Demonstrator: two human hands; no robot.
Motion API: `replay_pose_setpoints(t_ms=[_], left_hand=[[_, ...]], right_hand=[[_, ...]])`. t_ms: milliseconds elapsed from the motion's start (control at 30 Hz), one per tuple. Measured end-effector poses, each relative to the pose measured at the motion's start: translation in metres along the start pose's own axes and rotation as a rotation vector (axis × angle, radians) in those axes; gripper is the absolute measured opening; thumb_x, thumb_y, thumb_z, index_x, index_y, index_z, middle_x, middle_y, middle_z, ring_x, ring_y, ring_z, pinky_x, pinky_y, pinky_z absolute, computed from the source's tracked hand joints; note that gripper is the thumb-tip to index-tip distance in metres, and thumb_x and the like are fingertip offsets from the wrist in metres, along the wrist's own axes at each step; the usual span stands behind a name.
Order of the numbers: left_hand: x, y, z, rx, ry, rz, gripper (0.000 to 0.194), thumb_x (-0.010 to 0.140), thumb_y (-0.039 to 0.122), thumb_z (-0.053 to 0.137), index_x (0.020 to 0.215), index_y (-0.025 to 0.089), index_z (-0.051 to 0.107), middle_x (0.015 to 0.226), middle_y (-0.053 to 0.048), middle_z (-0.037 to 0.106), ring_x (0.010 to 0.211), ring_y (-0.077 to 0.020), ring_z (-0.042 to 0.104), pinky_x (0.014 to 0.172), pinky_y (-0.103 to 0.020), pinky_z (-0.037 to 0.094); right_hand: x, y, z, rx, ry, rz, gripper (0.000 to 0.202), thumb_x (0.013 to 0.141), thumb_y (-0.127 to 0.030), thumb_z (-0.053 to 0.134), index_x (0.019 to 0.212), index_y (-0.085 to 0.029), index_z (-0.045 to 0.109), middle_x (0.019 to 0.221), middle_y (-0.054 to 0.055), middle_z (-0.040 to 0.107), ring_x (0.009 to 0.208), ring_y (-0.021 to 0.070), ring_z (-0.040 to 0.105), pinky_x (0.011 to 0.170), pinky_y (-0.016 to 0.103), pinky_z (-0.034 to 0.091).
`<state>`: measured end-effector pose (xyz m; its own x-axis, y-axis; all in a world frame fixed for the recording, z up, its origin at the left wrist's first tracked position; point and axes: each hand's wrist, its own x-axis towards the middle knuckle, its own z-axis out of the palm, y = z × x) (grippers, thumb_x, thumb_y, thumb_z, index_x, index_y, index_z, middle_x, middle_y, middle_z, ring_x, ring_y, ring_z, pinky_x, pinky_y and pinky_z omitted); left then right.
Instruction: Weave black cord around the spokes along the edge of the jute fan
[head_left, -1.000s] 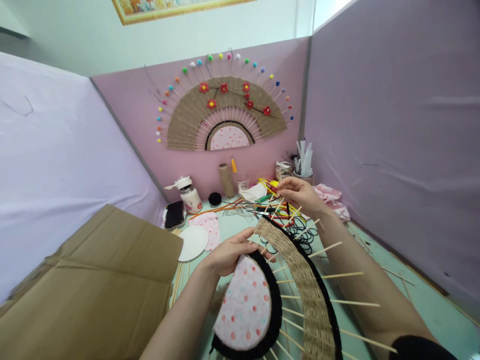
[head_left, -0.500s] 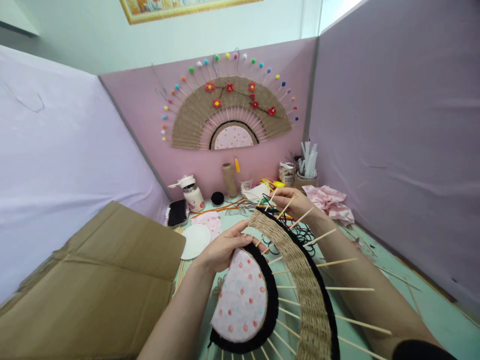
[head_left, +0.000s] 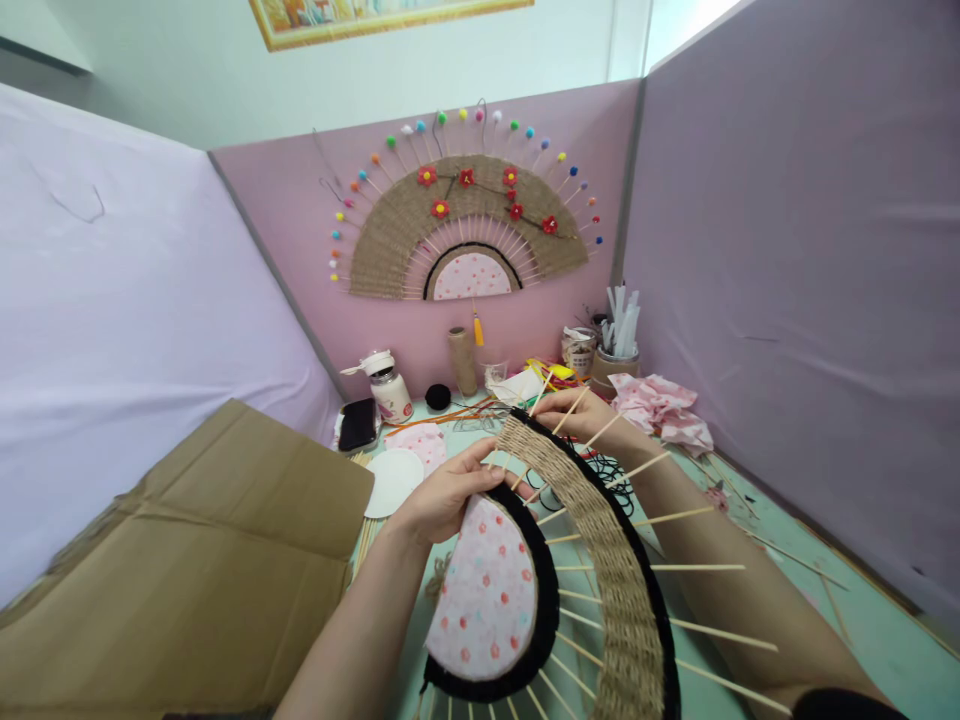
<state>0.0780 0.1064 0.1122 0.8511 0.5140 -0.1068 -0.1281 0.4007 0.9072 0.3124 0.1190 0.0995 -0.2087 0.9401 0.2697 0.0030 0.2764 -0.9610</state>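
A half-round woven fan of tan cord on thin wooden sticks is tilted up in front of me. Its inner half-disc is covered in pink dotted cloth and edged in black. My left hand grips the fan's upper end, thumb on the near face and fingers behind the sticks. At the outer rim, my right hand is closed beside the top sticks, its fingertips on black cord that runs along the rim. Sticks partly cover those fingertips. Loose loops of the cord hang below the right hand.
A finished fan with red flowers and pompoms hangs on the pink partition. A cardboard sheet lies left. Behind stand a bottle, a cardboard tube and a jar of white strips. Crumpled pink cloth lies right.
My right hand has shifted slightly down and right along the rim. The loose cord loops by its fingertips have been drawn in. My left hand keeps its hold on the fan.
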Motion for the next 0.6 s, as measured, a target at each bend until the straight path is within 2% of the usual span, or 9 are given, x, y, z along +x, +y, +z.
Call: replay_pose_setpoints(t_ms=[133, 367, 500, 600], left_hand=[[0.000, 0.000, 0.000, -0.013, 0.010, 0.021, 0.044, 0.081, 0.019, 0.056, 0.123, 0.020, 0.044, 0.090, -0.010, 0.066, 0.077, -0.0229, 0.066, 0.068, -0.034, 0.050], [0.005, -0.002, 0.000, 0.042, 0.086, 0.100, 0.035, 0.075, 0.015, 0.061, 0.109, 0.016, 0.055, 0.092, -0.009, 0.064, 0.087, -0.0201, 0.062, 0.081, -0.034, 0.045], [0.008, -0.002, 0.000, 0.158, 0.203, 0.192, 0.035, 0.068, 0.009, 0.063, 0.102, 0.017, 0.059, 0.091, -0.005, 0.060, 0.084, -0.0152, 0.057, 0.073, -0.027, 0.044], [0.009, 0.000, 0.002, 0.195, 0.264, 0.229, 0.053, 0.066, 0.007, 0.062, 0.116, 0.022, 0.053, 0.084, -0.002, 0.058, 0.074, -0.0113, 0.054, 0.066, -0.024, 0.041]], right_hand=[[-0.001, 0.003, -0.006, 0.000, 0.050, -0.001, 0.026, 0.068, -0.034, 0.071, 0.086, -0.016, 0.072, 0.077, 0.004, 0.067, 0.062, 0.0111, 0.055, 0.056, 0.024, 0.042], [0.000, 0.003, -0.003, 0.010, -0.040, 0.025, 0.028, 0.068, -0.036, 0.071, 0.085, -0.014, 0.071, 0.077, 0.005, 0.067, 0.063, 0.0114, 0.055, 0.055, 0.024, 0.041], [0.001, 0.002, 0.003, -0.007, -0.069, 0.031, 0.028, 0.068, -0.038, 0.070, 0.083, -0.014, 0.071, 0.077, 0.005, 0.066, 0.065, 0.0124, 0.056, 0.057, 0.024, 0.041], [0.001, 0.002, 0.007, -0.023, -0.077, 0.039, 0.030, 0.069, -0.040, 0.069, 0.083, -0.013, 0.070, 0.076, 0.004, 0.065, 0.063, 0.0117, 0.054, 0.056, 0.023, 0.040]])
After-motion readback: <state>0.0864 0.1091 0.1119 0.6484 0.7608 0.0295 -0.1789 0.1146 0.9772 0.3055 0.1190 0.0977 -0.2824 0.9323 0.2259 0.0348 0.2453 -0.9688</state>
